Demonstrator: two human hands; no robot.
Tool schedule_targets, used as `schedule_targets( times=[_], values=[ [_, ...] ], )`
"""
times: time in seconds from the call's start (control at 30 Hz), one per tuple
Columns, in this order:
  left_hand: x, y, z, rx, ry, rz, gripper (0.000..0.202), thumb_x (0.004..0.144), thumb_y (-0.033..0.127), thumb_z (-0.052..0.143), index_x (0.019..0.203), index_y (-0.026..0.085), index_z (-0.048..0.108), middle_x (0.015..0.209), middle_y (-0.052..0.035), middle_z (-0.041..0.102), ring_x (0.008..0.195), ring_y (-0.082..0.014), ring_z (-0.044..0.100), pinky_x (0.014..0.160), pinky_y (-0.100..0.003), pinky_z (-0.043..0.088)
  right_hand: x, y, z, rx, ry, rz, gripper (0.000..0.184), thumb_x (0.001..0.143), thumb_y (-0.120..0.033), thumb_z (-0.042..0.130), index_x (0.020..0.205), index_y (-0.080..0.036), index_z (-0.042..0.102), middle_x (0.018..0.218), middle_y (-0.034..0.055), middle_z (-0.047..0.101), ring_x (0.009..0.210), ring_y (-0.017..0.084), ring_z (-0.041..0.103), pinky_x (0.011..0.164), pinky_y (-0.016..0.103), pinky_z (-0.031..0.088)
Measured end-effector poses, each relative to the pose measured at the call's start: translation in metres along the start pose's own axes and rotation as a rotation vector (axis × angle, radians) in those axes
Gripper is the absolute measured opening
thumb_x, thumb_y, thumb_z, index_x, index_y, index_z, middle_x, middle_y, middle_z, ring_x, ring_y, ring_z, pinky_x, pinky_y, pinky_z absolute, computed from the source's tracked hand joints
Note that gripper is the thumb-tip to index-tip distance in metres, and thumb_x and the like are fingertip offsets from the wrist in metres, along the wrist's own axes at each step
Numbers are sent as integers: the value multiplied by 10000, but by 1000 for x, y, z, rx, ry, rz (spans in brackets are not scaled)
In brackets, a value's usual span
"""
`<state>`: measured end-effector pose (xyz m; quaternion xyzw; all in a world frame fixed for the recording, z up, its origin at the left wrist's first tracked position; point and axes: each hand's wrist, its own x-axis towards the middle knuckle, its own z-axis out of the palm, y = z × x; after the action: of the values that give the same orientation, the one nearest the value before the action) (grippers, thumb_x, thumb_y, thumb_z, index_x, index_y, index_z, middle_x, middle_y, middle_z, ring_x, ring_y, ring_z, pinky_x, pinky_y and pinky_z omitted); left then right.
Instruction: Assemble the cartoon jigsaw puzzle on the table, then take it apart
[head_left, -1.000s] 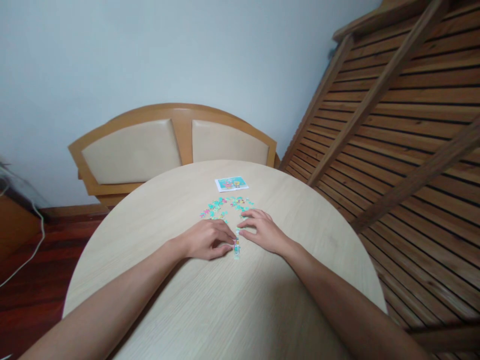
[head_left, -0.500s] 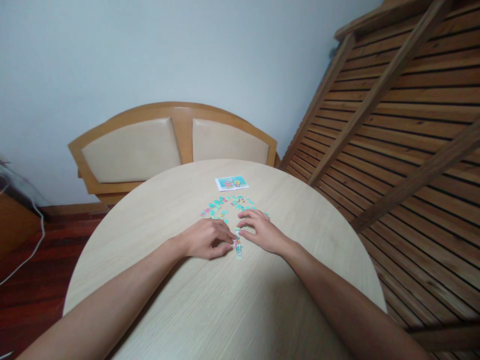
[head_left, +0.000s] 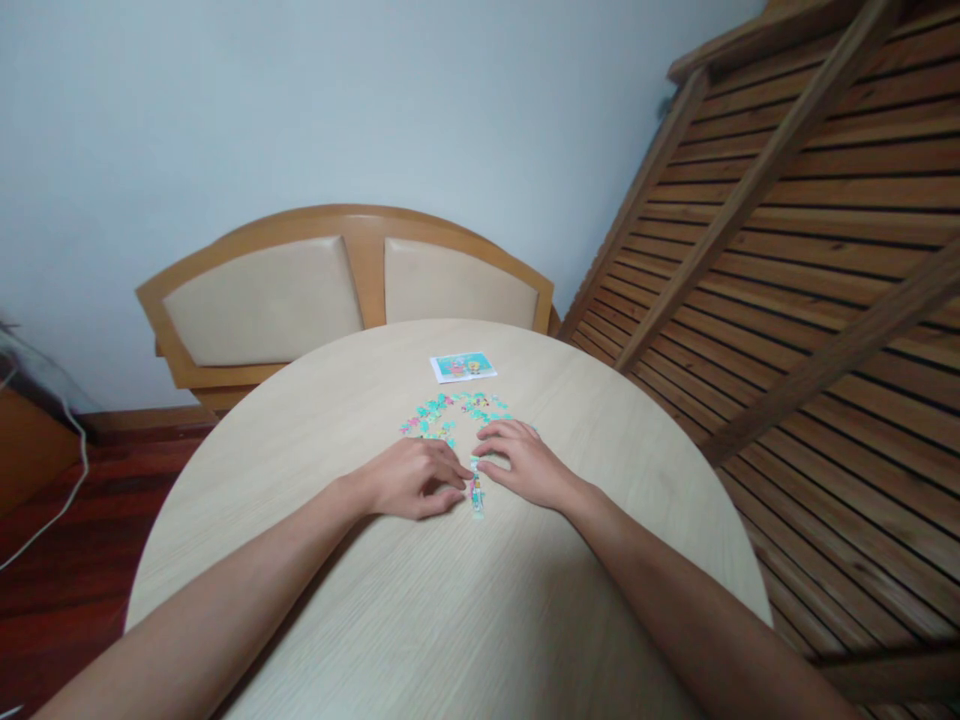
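Head view, clock centre: narrow upright-running strip of small multicoloured jigsaw pieces (head_left: 478, 497), flat on the round, pale wood-grain counter (head_left: 615, 440) between both hands; 12 points away from the person.
Left hand: bare left hand (head_left: 416, 480) at 9 o'clock, fingertips at the strip's near-left edge; whether its grip pinches a piece, I cannot tell.
Right hand: bare right hand (head_left: 525, 463) at 2 o'clock, fingers loosely bent, thumb by the strip's far end; whether its grip has hold of anything, I cannot tell.
Loose pieces: scattered turquoise, pink and yellow pieces (head_left: 436, 408), curving from 10 to 1.
Picture: white-edged turquoise rectangular card with cartoon figures (head_left: 463, 367), at 12, beyond the pieces.
Headboard: arched wooden headboard with cream panels (head_left: 365, 260), at 11.
Slats: leaning brown wooden slatted panel (head_left: 750, 250), at 2.
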<state>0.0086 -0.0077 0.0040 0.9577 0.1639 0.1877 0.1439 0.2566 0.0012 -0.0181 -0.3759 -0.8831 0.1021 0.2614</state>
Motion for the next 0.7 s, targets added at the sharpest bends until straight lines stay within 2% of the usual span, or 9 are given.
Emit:
schedule_targets(
  times=[0.13, 0.23, 0.47, 0.57, 0.7],
  values=[
    [1, 2, -1, -20, 11, 12, 215, 939, 254, 576, 1054, 215, 754, 1111, -42, 768, 1032, -210, 691, 933, -327, 544, 1, 1, 2, -19, 19, 5, 165, 920, -308, 676, 1066, -252, 729, 1195, 61, 691, 1171, 226, 599, 1054, 440, 405],
    [2, 4, -3, -33, 28, 14, 212, 937, 239, 574, 1045, 211, 754, 1079, -45, 775, 1015, -204, 694, 920, -323, 549, 2, 11, -3, -43, 50, 27, 200, 927, -294, 653, 1113, -246, 708, 1201, 66, 699, 1171, 231, 603, 1050, 438, 418],
    [-4, -6, -7, -29, 73, -12, 204, 944, 276, 572, 988, 202, 757, 997, -51, 782, 977, -194, 699, 915, -334, 551, -11, 60, -31, -102, 227, 294, 291, 924, -160, 503, 1156, -176, 679, 1192, 101, 708, 1147, 244, 617, 1042, 423, 451],
    [-4, -5, -7, -15, 76, -16, 222, 947, 289, 567, 1043, 199, 746, 1051, -63, 769, 996, -200, 696, 932, -352, 548, -12, 69, -31, -101, 210, 324, 325, 946, -185, 465, 1202, -155, 663, 1228, 112, 699, 1175, 243, 611, 1067, 419, 442],
    [-1, 0, -4, 17, 65, -11, 262, 946, 308, 567, 1131, 204, 722, 1151, -87, 734, 1061, -227, 675, 957, -375, 539, -3, 67, -18, -104, 128, 281, 386, 973, -192, 409, 1287, -171, 631, 1305, 106, 669, 1222, 231, 587, 1091, 422, 428]
  ],
)
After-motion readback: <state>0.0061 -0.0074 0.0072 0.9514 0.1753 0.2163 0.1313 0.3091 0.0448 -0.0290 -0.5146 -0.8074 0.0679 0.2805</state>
